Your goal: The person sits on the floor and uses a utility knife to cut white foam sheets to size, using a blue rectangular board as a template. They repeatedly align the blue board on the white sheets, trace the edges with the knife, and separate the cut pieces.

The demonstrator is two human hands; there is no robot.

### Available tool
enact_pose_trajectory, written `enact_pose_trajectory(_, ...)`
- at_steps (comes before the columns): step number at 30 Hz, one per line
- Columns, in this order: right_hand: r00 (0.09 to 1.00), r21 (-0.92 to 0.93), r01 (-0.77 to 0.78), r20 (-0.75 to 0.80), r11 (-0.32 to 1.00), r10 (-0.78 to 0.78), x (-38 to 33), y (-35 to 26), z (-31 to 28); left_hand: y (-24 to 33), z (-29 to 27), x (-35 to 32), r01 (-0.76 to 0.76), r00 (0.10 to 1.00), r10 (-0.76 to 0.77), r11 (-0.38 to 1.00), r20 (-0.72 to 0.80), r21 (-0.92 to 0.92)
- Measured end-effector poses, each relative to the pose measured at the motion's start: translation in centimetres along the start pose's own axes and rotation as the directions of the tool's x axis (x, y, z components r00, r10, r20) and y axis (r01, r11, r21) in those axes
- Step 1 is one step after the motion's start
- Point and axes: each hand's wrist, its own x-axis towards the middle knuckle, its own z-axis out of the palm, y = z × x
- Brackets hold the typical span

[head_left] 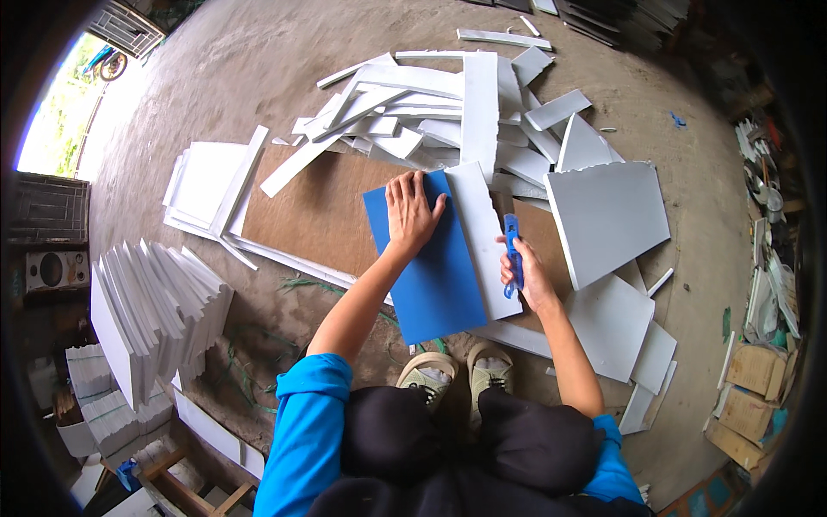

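Observation:
My left hand (413, 211) lies with its fingers stretched out on the upper part of a blue rectangular board (439, 289). Under and along the right side of that board shows a white foam board (484, 237), its right edge ragged near the top. To the right of it, my right hand (531, 277) is wrapped round a blue utility knife (512, 231), which points away from me. Whether its blade touches anything I cannot tell. Both boards rest over a brown sheet (301, 220) on the floor.
Beyond the boards lies a heap of white foam offcuts (426, 108). Larger white pieces (607, 220) lie to the right. At the left stand upright white sheets (155, 306), with more stacked sheets (121, 422) below. Cardboard boxes (745, 409) line the right side. My shoes (491, 370) are close to the near edge.

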Motion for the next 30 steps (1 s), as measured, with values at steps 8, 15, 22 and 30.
enact_pose_trajectory(8, 0.987, -0.338, -0.047, -0.163, 0.940, -0.009, 7.2, -1.1, 3.3, 0.0, -0.7, 0.4, 0.054, 0.998, -0.053, 0.998, 0.034, -0.031)
enact_pose_trajectory(15, 0.983, -0.414, -0.091, -0.186, 0.906, 0.014, 9.9, -1.3, 4.2, -0.2, -0.1, 0.2, 0.066, 0.996, -0.074, 0.989, -0.055, -0.135)
enact_pose_trajectory(22, 0.994, -0.693, -0.020, -0.093, 0.721, -0.062, 10.3, -0.9, 3.8, -0.2, -0.6, 0.6, 0.104, 0.984, -0.095, 0.993, 0.149, -0.058)
enact_pose_trajectory(30, 0.960, -0.964, 0.151, 0.091, 0.217, -0.267, 10.3, -0.8, 6.2, 0.1, -0.8, 0.9, 0.052, 0.991, -0.049, 0.998, 0.125, -0.021)
